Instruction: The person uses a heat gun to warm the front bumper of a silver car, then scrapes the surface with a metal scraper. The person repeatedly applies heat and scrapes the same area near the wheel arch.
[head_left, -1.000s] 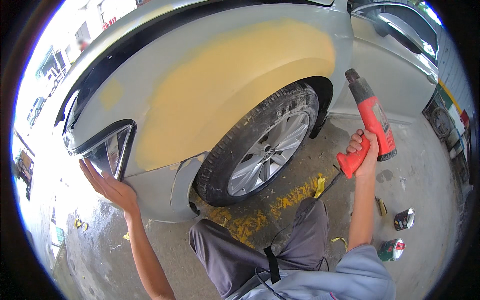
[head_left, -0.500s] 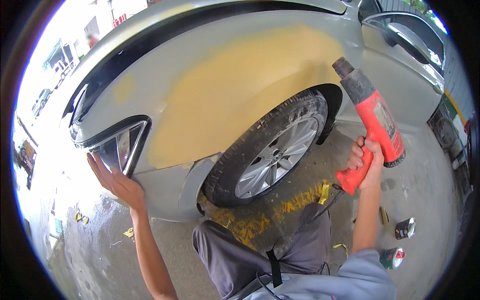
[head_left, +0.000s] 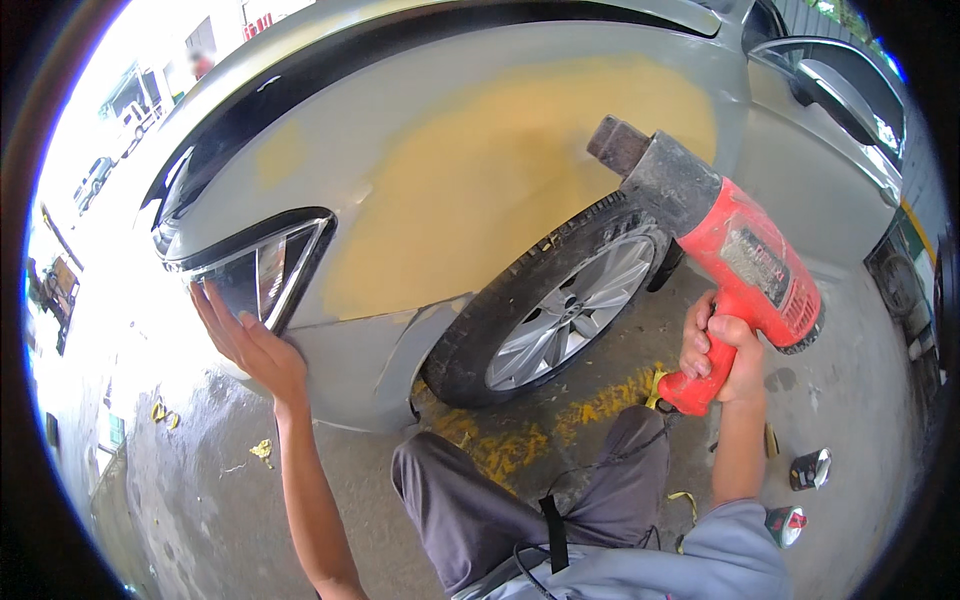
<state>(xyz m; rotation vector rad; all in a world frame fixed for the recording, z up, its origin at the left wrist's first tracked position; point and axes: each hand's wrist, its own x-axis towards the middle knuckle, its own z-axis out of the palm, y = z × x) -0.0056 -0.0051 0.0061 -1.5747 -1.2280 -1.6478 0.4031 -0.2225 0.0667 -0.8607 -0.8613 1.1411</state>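
Note:
My right hand [head_left: 722,350] is wrapped round the handle of a red heat gun [head_left: 745,245] with a dark, dusty nozzle. The nozzle points up and left at a car's fender, in front of a broad yellow filler patch [head_left: 470,190]. My left hand [head_left: 250,350] lies with its fingers stretched against the bumper, just under the headlight [head_left: 265,275]. Below the patch is the front wheel [head_left: 560,310] with its silver rim. Surrounding the yellow, the grey fender [head_left: 350,130] looks dull. A dark cord runs from the handle toward my lap.
Two cans stand on the concrete floor at the right, a dark one [head_left: 810,469] and a green one [head_left: 785,525]. Yellow scraps [head_left: 262,452] lie about. The side mirror [head_left: 838,95] juts out at upper right. Parked vehicles and a distant person show at upper left.
The heat gun has swung left and closer, its nozzle now tilted more toward the fender. My left hand keeps its place by the headlight, while the whole view has shifted slightly.

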